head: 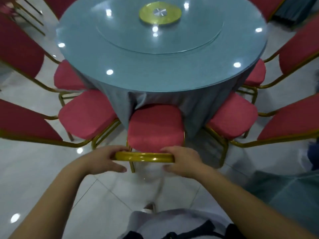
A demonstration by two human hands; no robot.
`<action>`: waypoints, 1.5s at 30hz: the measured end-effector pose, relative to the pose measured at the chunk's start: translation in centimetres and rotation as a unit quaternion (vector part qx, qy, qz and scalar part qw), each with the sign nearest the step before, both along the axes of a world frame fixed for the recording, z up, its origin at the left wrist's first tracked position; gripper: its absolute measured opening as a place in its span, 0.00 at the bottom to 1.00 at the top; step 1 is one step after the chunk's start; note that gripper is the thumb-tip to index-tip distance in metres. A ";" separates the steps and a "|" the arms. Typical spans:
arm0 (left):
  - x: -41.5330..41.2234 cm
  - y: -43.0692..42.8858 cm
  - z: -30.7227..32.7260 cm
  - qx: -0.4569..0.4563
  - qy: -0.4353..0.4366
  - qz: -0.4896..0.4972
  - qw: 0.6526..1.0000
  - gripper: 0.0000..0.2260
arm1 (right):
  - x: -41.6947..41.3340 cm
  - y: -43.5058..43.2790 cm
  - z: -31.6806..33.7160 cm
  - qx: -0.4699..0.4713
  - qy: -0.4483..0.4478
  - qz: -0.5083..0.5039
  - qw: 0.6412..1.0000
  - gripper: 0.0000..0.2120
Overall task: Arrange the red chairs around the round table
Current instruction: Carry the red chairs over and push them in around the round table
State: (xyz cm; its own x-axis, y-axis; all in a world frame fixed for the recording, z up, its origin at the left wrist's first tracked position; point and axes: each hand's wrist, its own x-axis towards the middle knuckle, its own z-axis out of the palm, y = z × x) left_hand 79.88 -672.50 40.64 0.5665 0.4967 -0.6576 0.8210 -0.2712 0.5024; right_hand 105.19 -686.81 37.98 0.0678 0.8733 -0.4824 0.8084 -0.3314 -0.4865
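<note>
A round table (120,69) with a glass top over a grey-blue cloth fills the upper middle of the head view. Directly below me stands a red chair (155,128) with a gold frame, its seat tucked against the table's cloth. My left hand (105,159) grips the left end of its gold top rail (145,156). My right hand (181,161) grips the right end. A second red chair (86,114) stands to its left and a third red chair (233,116) to its right, both facing the table.
More red chairs ring the table, their backs at far left (19,47) and far right (300,49). A glass turntable with a yellow-green hub (160,12) lies on the table. The floor is glossy white tile (43,169). A grey-blue cloth (284,190) lies at lower right.
</note>
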 end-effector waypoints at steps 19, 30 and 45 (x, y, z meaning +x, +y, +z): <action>-3.5 -2.6 -3.5 0.157 -0.053 -0.016 0.986 0.16 | -5.1 -4.0 0.6 0.015 -0.072 -0.184 0.980 0.07; -6.7 -13.0 -3.9 0.114 -0.109 -0.094 0.983 0.33 | -6.4 -15.7 -2.0 0.049 -0.070 -0.112 0.990 0.13; -5.4 -13.0 -4.5 0.139 -0.121 -0.050 0.982 0.28 | -5.3 -15.2 -2.5 0.091 -0.119 -0.107 0.983 0.15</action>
State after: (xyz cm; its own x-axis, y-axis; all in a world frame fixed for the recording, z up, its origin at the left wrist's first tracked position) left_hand 74.44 -685.45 36.10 0.7446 0.5720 -0.3441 0.6488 -0.4991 0.5744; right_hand 99.91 -702.01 35.48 0.3503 0.8977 -0.2672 0.8280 -0.4302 -0.3597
